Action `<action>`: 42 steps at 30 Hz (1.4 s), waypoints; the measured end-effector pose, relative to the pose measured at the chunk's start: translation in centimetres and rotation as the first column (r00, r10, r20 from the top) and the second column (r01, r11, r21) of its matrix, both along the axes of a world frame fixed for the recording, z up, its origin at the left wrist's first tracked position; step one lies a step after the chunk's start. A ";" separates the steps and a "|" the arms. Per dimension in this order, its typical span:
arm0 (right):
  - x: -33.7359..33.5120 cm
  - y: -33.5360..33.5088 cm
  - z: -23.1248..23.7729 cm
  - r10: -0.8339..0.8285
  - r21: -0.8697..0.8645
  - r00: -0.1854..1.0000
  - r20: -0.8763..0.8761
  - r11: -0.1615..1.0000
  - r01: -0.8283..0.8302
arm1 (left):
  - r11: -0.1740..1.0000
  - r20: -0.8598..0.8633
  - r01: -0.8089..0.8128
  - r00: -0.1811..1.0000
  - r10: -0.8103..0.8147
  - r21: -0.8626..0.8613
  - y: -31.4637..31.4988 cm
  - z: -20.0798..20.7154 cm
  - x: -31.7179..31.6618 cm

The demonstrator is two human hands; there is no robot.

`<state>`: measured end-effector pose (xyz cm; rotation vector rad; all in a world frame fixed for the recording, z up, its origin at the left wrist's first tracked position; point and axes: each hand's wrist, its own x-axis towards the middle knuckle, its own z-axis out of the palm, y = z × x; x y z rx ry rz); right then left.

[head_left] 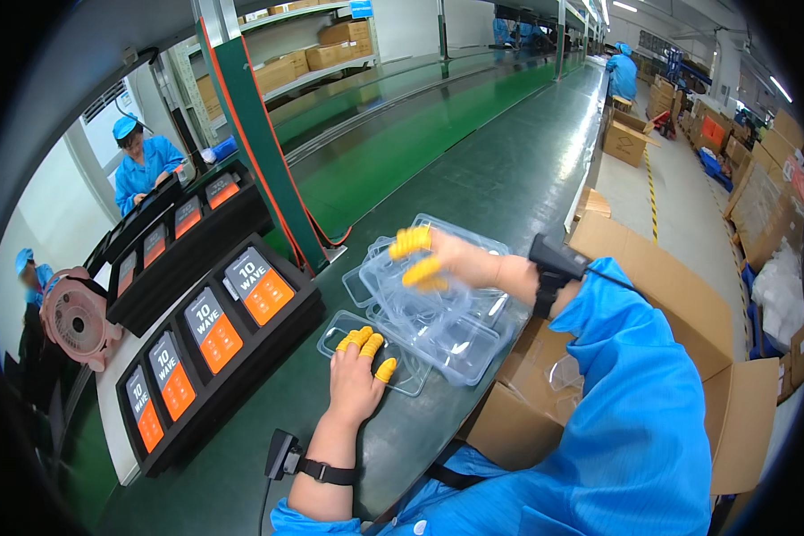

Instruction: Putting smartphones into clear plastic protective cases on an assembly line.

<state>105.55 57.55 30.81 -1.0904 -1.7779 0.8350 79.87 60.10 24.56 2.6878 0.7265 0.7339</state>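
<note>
The left hand rests, fingers loosely extended, on a clear tray, apparently steadying it; whether the blurred right hand grips the piled trays cannot be told.

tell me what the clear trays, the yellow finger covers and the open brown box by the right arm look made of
Clear trays: probably thin plastic, glossy; see-through with bright highlights.
Yellow finger covers: likely rubber or latex, though the look can't settle which; they fit snugly over the fingertips.
Open brown box: apparently cardboard, dull; stiff folded flaps.
</note>
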 end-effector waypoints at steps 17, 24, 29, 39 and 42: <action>4.7 -4.7 -1.2 -0.731 0.510 0.508 0.455 0.682 0.524 | 0.963 -0.041 0.197 0.980 -0.193 0.182 -2.3 0.5 1.2; 2.0 -4.3 -6.9 -0.837 0.519 0.398 0.375 0.545 0.658 | 0.949 0.016 0.211 0.975 -0.221 0.235 -3.6 0.1 5.0; 1.4 -3.4 -5.0 -0.872 0.506 0.485 -0.073 0.387 0.771 | 0.948 0.133 0.078 0.983 -0.124 0.310 -2.9 0.4 6.4; 7.3 -40.2 -10.0 -0.454 0.095 -0.053 0.889 0.072 0.993 | 0.926 0.357 -0.017 0.920 0.163 -0.378 -2.1 -2.8 -1.9; 5.3 -46.4 -14.9 -0.220 -0.086 0.064 0.973 -0.095 0.992 | 0.891 0.392 -0.001 0.898 0.201 -0.454 -1.3 -3.3 -2.4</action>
